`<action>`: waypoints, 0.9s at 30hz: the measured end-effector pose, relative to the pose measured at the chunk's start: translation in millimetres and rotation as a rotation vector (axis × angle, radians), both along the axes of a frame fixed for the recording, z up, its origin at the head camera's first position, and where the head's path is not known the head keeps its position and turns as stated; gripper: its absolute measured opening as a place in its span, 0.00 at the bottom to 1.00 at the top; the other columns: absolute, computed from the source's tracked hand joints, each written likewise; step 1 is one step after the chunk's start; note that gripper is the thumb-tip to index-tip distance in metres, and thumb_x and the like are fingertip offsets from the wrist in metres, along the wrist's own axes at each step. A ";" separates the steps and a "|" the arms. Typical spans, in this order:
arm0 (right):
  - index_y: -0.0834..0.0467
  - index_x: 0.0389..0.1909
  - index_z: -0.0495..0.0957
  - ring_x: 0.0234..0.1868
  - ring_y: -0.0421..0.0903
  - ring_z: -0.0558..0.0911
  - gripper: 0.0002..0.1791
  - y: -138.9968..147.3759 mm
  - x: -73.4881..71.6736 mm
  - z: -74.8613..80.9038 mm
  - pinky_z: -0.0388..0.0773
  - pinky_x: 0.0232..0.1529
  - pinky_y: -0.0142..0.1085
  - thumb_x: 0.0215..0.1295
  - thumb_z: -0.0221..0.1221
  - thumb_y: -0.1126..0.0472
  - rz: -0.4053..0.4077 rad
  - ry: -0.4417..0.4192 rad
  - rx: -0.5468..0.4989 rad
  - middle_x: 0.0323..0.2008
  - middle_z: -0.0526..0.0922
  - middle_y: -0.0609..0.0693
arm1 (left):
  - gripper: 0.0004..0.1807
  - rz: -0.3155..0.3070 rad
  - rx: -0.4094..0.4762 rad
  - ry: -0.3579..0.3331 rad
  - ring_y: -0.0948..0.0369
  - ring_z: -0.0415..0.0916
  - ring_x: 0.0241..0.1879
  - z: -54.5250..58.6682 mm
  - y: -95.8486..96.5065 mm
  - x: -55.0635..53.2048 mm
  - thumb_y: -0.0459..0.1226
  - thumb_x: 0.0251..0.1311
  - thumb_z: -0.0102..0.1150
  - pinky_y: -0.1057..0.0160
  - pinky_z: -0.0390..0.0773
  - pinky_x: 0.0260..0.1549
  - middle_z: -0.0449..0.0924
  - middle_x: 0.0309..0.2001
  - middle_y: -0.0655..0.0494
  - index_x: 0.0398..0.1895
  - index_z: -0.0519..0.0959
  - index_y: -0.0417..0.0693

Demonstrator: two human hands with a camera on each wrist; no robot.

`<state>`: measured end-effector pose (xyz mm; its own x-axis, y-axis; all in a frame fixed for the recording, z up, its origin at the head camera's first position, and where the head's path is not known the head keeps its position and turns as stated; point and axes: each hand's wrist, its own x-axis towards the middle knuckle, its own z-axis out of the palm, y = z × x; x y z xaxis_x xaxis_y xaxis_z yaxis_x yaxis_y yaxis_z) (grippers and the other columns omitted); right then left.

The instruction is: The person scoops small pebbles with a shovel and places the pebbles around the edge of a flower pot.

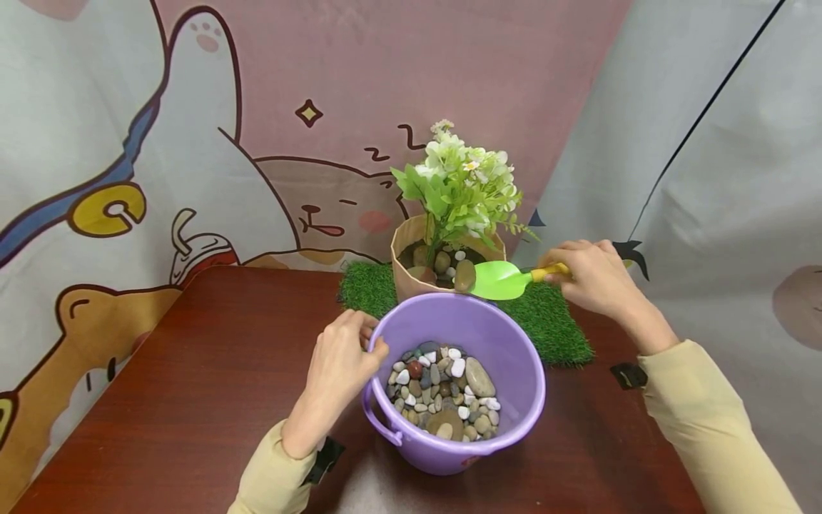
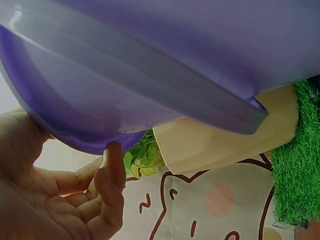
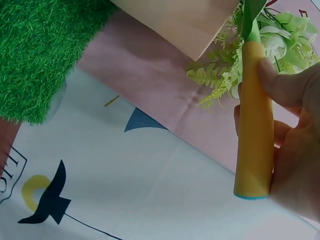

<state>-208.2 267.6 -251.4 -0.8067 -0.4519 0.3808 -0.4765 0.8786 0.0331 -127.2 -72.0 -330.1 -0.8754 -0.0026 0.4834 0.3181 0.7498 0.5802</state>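
Note:
My right hand point(image 1: 587, 275) grips the yellow handle point(image 3: 255, 120) of a small green shovel point(image 1: 499, 280). The blade reaches over the near right rim of a beige flowerpot point(image 1: 411, 283), and a brown oval stone point(image 1: 465, 275) sits at its tip. Inside the pot, stones lie around the stems of a white-flowered plant point(image 1: 459, 182). My left hand point(image 1: 343, 357) holds the left rim of a purple bucket point(image 1: 533, 400), thumb over the edge and curled fingers at the outside. Many pebbles point(image 1: 439, 389), white, grey and brown, cover the bucket's bottom, with a larger oval stone among them.
A mat of artificial grass point(image 1: 555, 328) lies under the pot on the dark red-brown table point(image 1: 257, 357). The bucket stands right in front of the pot, its handle point(image 1: 382, 421) hanging at the left. A cartoon-printed cloth point(image 1: 308, 64) hangs close behind.

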 end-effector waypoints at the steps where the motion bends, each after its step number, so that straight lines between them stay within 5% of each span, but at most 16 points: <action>1: 0.53 0.36 0.83 0.39 0.54 0.80 0.07 -0.6 -0.1 0.3 0.61 0.38 0.46 0.54 0.63 0.63 -0.019 0.000 0.003 0.37 0.85 0.53 | 0.08 0.000 0.000 0.000 0.61 0.75 0.23 0.0 -0.1 0.0 0.32 0.42 0.63 0.65 0.73 0.24 0.79 0.26 0.53 0.30 0.81 0.42; 22: 0.56 0.35 0.83 0.32 0.57 0.76 0.10 -0.2 -2.4 10.3 0.61 0.36 0.50 0.53 0.65 0.56 -0.145 0.092 0.100 0.34 0.84 0.57 | 0.08 -0.003 0.014 -0.009 0.62 0.75 0.24 0.0 -0.2 -0.4 0.32 0.42 0.63 0.65 0.73 0.24 0.79 0.26 0.53 0.30 0.81 0.41; 27: 0.57 0.32 0.83 0.30 0.59 0.74 0.08 -1.6 -2.1 13.6 0.62 0.37 0.52 0.53 0.65 0.59 -0.164 0.171 0.113 0.31 0.83 0.59 | 0.08 -0.004 0.015 -0.007 0.62 0.75 0.24 -0.4 -0.5 -0.8 0.32 0.42 0.63 0.66 0.73 0.24 0.79 0.26 0.53 0.30 0.81 0.42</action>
